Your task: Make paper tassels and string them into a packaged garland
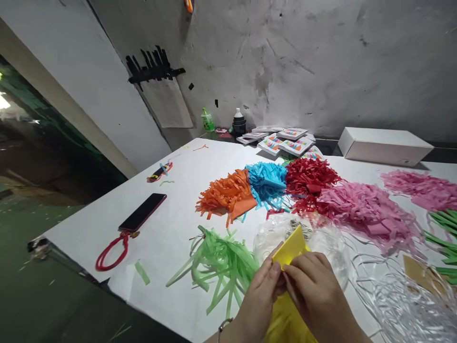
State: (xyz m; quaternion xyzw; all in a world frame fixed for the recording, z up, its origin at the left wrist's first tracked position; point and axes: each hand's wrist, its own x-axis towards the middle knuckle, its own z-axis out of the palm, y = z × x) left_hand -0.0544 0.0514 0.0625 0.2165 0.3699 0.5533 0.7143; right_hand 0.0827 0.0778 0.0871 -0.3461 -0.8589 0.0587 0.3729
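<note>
Near the front edge of the table, my left hand [262, 293] and my right hand [314, 286] meet around a folded yellow sheet [291, 245]. Fingers of both hands pinch its lower part, and more yellow material hangs below them. Just left of my hands lies a light green tassel [226, 262] of thin strips. A clear plastic bag [330, 247] with small metallic pieces sits right behind the yellow sheet. Orange [228, 193], blue [267, 181], red [310, 178] and pink [367, 209] fringed bundles lie in a row farther back.
A phone [143, 212] with a red cord [114, 255] lies at left, a cutter [159, 172] beyond it. Printed packets [293, 143], a black bottle [239, 123] and a white box [385, 145] stand by the wall. Clear string [407, 295] is piled at right.
</note>
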